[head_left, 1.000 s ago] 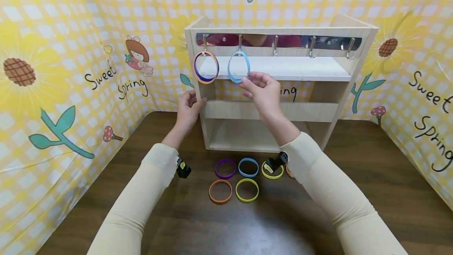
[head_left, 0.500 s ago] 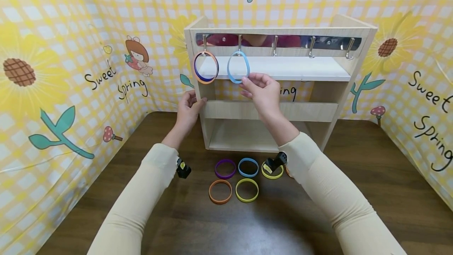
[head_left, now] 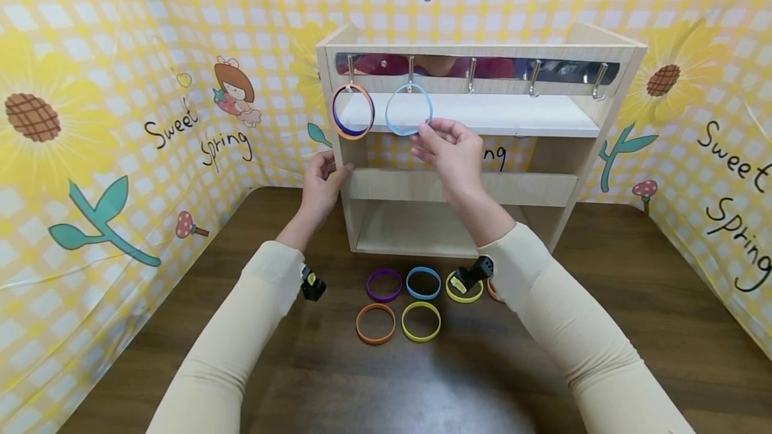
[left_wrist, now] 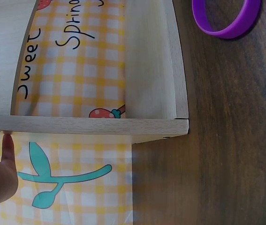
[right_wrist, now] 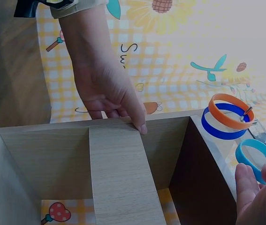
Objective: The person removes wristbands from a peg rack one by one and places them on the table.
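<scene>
My right hand [head_left: 455,153] pinches the lower right edge of a light blue wristband [right_wrist: 243,160] between thumb and fingers. The band loops over the second hook from the left [head_left: 411,71] of a metal hook strip. On the first hook hang an orange wristband [right_wrist: 226,123] and a dark blue wristband [right_wrist: 219,134]. My left hand [head_left: 321,183] grips the left side panel of a wooden shelf [head_left: 461,186], its thumb on the front edge and its fingers along the outer face, as the right wrist view shows.
On the dark wood table lie a purple wristband [head_left: 383,299], a light blue one [head_left: 423,297], two yellow ones and an orange one [head_left: 375,341]. Another orange band [head_left: 492,290] shows partly behind the right sleeve. Three more hooks line the strip. Patterned cloth surrounds the table.
My right hand has drawn the light blue band's lower edge slightly up and to the right, so its loop looks wider. My left hand keeps its grip on the shelf.
</scene>
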Action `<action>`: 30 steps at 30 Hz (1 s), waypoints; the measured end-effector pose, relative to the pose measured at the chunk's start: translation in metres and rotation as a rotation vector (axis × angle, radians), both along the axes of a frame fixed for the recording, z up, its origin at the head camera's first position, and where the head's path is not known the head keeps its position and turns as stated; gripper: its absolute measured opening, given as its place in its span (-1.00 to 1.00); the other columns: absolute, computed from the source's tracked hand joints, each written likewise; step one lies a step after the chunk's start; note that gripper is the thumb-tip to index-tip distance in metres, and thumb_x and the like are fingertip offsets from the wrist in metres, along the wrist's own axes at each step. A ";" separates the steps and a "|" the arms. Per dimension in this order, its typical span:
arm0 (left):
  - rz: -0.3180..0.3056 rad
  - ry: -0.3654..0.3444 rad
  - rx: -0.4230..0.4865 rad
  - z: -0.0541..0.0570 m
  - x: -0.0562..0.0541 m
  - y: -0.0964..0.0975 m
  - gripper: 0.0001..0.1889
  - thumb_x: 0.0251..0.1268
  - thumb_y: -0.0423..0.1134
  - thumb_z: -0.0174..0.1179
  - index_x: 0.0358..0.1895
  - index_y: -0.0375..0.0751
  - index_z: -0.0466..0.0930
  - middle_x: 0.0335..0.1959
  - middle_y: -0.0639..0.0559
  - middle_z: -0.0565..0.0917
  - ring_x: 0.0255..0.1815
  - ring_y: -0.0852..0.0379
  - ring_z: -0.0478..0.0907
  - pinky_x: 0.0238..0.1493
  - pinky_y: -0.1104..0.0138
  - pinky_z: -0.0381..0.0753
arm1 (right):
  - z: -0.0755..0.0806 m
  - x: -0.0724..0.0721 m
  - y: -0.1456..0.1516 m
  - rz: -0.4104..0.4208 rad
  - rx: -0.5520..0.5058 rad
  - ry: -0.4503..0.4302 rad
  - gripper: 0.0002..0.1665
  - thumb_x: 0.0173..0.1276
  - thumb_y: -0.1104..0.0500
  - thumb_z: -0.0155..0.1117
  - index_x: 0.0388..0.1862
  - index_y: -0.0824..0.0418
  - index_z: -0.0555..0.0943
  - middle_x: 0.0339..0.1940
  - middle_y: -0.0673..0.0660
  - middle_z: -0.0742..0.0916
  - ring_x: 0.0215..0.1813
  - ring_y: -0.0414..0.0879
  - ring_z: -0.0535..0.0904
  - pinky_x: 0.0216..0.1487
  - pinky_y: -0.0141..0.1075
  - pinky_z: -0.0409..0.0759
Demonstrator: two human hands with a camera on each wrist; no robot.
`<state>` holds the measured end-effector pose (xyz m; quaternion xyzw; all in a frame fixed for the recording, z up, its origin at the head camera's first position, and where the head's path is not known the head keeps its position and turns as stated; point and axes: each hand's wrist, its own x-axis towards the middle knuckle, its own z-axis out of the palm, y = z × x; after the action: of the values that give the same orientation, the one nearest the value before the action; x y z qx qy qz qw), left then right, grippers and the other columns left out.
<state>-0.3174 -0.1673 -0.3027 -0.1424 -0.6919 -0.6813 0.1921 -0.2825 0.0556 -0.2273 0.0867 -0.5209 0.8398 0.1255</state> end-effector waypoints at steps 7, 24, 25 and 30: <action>0.004 -0.013 -0.001 0.001 0.000 0.001 -0.61 0.30 -0.44 0.17 0.16 -0.51 0.39 -0.11 0.03 0.57 -0.07 0.15 0.50 -0.12 0.37 0.52 | 0.005 0.005 0.003 0.011 -0.011 0.024 -0.87 0.30 0.34 0.32 -0.20 0.35 0.59 -0.24 0.26 0.72 -0.26 -0.02 0.71 -0.18 -0.21 0.66; 0.001 -0.015 0.003 0.001 0.000 0.002 -0.62 0.29 -0.46 0.17 0.14 -0.50 0.40 -0.10 0.01 0.57 -0.08 0.18 0.50 -0.11 0.37 0.51 | 0.008 0.027 0.010 0.082 -0.017 0.067 -0.89 0.31 0.36 0.30 -0.21 0.36 0.58 -0.28 0.23 0.72 -0.28 -0.02 0.72 -0.21 -0.23 0.67; 0.001 -0.018 0.000 0.001 0.000 0.002 -0.62 0.29 -0.45 0.17 0.15 -0.49 0.40 -0.09 0.01 0.57 -0.07 0.17 0.49 -0.11 0.37 0.51 | 0.007 0.029 0.012 0.090 -0.010 0.065 -0.89 0.32 0.36 0.30 -0.21 0.36 0.58 -0.28 0.23 0.72 -0.28 -0.02 0.72 -0.21 -0.23 0.67; 0.001 -0.027 -0.010 0.000 0.000 0.000 -0.60 0.31 -0.42 0.17 0.18 -0.46 0.39 -0.09 0.04 0.56 -0.04 0.14 0.49 -0.09 0.35 0.51 | 0.001 0.037 0.020 0.143 0.025 0.061 -0.88 0.34 0.34 0.29 -0.19 0.35 0.55 -0.29 0.20 0.72 -0.29 -0.05 0.72 -0.18 -0.21 0.66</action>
<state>-0.3175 -0.1669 -0.3024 -0.1336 -0.6981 -0.6794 0.1823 -0.2458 0.0754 -0.2264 0.1508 -0.5196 0.8371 0.0802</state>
